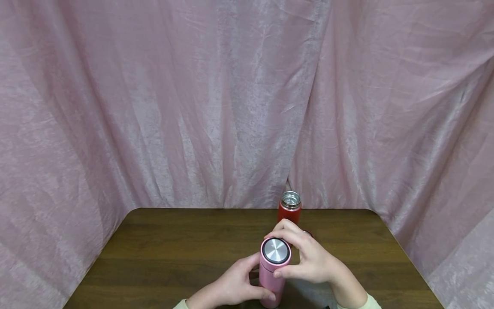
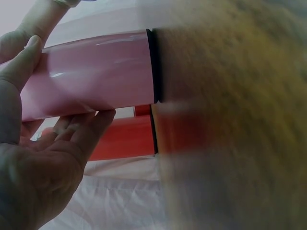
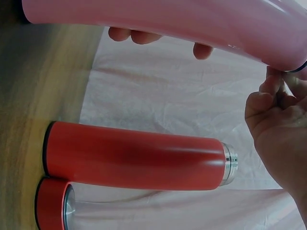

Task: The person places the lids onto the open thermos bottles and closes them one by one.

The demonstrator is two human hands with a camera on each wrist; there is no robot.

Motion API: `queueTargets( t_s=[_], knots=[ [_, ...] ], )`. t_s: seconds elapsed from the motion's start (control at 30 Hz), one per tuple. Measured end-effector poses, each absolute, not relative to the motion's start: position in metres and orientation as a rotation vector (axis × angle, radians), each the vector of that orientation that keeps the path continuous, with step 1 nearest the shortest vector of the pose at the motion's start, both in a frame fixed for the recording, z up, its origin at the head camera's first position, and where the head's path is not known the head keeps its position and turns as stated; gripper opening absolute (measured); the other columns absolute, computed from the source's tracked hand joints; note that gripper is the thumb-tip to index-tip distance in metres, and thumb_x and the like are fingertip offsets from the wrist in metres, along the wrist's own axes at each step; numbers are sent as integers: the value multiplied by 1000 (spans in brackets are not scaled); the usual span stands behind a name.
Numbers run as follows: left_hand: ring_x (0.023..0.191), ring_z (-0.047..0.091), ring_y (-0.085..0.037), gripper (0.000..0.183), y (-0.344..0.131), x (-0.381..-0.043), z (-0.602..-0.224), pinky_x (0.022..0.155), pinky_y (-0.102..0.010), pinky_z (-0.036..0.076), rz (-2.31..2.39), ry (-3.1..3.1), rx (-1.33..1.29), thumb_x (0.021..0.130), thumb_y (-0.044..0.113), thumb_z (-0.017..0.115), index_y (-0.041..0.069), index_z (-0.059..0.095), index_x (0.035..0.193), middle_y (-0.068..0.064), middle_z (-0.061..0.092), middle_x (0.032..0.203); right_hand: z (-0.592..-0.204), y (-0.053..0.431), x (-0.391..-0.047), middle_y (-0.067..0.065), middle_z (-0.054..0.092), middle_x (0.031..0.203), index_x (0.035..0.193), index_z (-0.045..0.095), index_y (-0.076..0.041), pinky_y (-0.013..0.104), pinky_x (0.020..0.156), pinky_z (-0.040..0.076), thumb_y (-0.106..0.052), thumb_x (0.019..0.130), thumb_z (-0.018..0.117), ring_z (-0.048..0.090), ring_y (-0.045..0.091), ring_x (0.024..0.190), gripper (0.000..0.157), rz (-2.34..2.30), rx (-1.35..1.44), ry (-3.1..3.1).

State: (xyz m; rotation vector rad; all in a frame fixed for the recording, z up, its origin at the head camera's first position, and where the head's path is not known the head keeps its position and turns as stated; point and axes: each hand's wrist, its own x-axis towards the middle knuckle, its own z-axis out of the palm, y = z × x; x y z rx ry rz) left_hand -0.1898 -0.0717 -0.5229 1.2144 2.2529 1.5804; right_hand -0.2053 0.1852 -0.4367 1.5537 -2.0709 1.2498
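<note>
Presently, a tall cylindrical bottle of glossy pink colour is upright at the near side of a dark brown wooden table, between the two hands of a person. The left hand grips the body of this bottle, with the thumb on the near side and the fingers bent around the other side. The right hand holds the upper part, at the pink lid with a black ring and a shiny silver metal disc; its thumb is in front and its fingers are behind. The lid sits on the bottle, and a thin line shows below it.

Behind the right hand stands a red cylindrical bottle with a bare steel neck, and its mouth is open. Just beside its base is a short round red cap, which lies with its inner side upward. Both sleeves, of pale green cloth, reach the wrists. At the back and the sides hangs a pink velvety curtain, with many vertical folds.
</note>
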Motion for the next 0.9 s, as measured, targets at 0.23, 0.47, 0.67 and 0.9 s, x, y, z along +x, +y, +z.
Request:
queueTargets(
  t_s=[0.23,0.47,0.67,0.9],
  knots=[
    [130,67,-13,73,-72,-189,-524,110,-35,58,1597,2243,1202,89,25,97,30,60,152,7,71,143,-437,183,-205,-1,63,123,138,68,-14,30,93,56,-33,84,99,61,14,112,66,1202,1525,-2056],
    [130,67,-12,68,-72,-188,-524,111,-34,57,1588,2241,1220,90,24,97,29,62,148,8,71,141,-440,184,-206,1,63,126,143,65,-13,31,93,57,-31,79,102,63,15,112,75,1221,1535,-2067],
    [131,67,-12,66,-73,-189,-524,111,-36,57,1581,2230,1215,91,24,96,29,62,147,8,71,142,-441,188,-207,6,57,134,163,52,-5,36,102,55,-40,96,88,59,20,122,83,1262,1619,-2092],
    [130,67,-12,66,-73,-189,-522,111,-35,57,1566,2234,1228,91,24,96,28,62,148,8,71,142,-439,190,-206,8,57,139,163,51,-6,37,106,53,-33,102,81,57,22,126,73,1345,1669,-2100]
  ],
)
